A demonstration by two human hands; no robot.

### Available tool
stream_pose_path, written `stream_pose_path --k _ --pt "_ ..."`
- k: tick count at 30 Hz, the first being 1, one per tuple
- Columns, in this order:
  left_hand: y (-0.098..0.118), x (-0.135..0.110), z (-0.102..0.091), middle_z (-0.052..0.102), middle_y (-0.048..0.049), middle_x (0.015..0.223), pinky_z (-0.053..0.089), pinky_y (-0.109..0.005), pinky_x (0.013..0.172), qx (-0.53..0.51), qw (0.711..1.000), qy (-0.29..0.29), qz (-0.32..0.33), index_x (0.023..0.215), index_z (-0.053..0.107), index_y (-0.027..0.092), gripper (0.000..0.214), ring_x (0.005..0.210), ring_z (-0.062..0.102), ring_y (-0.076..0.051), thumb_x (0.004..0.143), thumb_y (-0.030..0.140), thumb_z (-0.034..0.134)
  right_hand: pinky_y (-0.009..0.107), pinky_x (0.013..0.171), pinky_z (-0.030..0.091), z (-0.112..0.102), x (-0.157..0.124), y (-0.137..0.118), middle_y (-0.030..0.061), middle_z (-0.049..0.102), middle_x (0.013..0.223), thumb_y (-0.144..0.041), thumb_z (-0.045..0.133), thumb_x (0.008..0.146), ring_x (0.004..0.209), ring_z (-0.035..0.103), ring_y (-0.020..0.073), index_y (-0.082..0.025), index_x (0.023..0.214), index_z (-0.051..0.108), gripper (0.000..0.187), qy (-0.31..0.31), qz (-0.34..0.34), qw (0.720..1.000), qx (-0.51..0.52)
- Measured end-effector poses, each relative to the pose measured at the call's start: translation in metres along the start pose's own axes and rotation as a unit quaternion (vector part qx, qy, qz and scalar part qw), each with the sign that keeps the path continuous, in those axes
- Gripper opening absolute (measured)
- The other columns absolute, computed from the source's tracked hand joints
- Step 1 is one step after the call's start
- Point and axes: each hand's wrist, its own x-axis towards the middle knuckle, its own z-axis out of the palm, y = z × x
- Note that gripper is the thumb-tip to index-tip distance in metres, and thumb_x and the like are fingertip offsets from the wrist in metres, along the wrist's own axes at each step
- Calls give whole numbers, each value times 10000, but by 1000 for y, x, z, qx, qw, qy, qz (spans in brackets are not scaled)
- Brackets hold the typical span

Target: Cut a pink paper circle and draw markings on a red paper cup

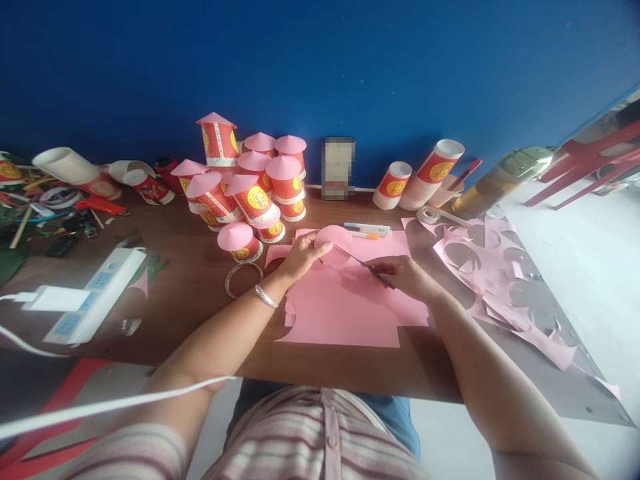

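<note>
A round pink paper disc [334,239] is pinched by its left edge in my left hand [301,256]. My right hand [406,275] grips a pair of scissors [379,274] by the handles, and their blades reach across the disc. Whether the blades are apart is too small to tell. Under both hands lie flat sheets of pink paper [345,310], some with curved cut edges. Just behind the disc rest a white marker and an orange-capped pen [365,235]. Left of my wrist is a roll of tape [243,280].
Red paper cups with pink cone tops [255,197] are stacked at the back left. More cup stacks [433,173] and a bottle of amber liquid [500,181] stand at the back right. Pink offcuts [505,280] cover the right side. A power strip [97,293] lies left.
</note>
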Motion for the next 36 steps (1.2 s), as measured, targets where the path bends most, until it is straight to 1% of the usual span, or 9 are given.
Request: stream_pose_path --k 5,9,14,23,26,31,33,36 --pt "-3 1 -1 745 -54 919 548 -294 705 -8 1000 -2 2 1018 794 153 422 829 676 -205 817 524 807 280 561 540 0 0 1 69 825 902 -511 891 676 660 632 156 -231 1036 903 457 12 1 1000 -3" --pt "-5 2 -2 741 -50 919 546 -305 741 1 1000 -5 9 1013 799 155 415 843 667 -207 835 530 801 277 542 517 -1 0 1 45 798 817 -475 845 702 605 580 133 -226 1066 900 445 8 6 1000 -10" --pt "-3 1 -2 744 -48 941 545 -325 821 6 1000 -10 18 1026 798 160 411 893 671 -220 846 530 787 284 539 515 -1 -1 1 46 795 827 -467 835 713 614 579 139 -232 1069 898 432 3 5 1000 -14" --pt "0 0 0 722 -44 909 537 -340 835 -1 1000 -7 14 903 748 161 360 871 657 -214 842 513 781 297 547 507 -3 1 3 34 748 758 -494 819 726 606 553 138 -225 1087 895 457 -1 4 1000 -24" --pt "-1 1 -1 723 -42 911 535 -337 838 -4 1000 -7 13 929 757 158 356 873 657 -212 843 502 783 297 550 511 -2 1 5 31 741 743 -481 816 721 600 552 135 -221 1100 894 466 -1 8 1000 -20" --pt "-4 1 -3 734 -40 925 538 -334 849 9 1000 -2 16 1001 788 156 396 895 664 -220 846 519 789 287 532 498 -1 1 3 31 759 758 -457 807 709 592 544 131 -226 1062 899 432 4 8 1000 -15" --pt "-5 2 -3 743 -42 949 543 -337 866 7 1000 -5 16 1035 793 159 409 917 672 -225 852 524 786 287 536 507 -1 1 2 34 776 791 -452 805 708 603 561 134 -233 1059 899 424 3 10 1000 -14" --pt "-5 2 -3 748 -47 951 549 -344 889 11 1000 -6 14 1037 794 154 409 934 679 -231 852 519 786 285 554 533 -2 0 2 36 794 820 -410 796 697 630 600 144 -241 1061 900 414 0 13 1000 -13"
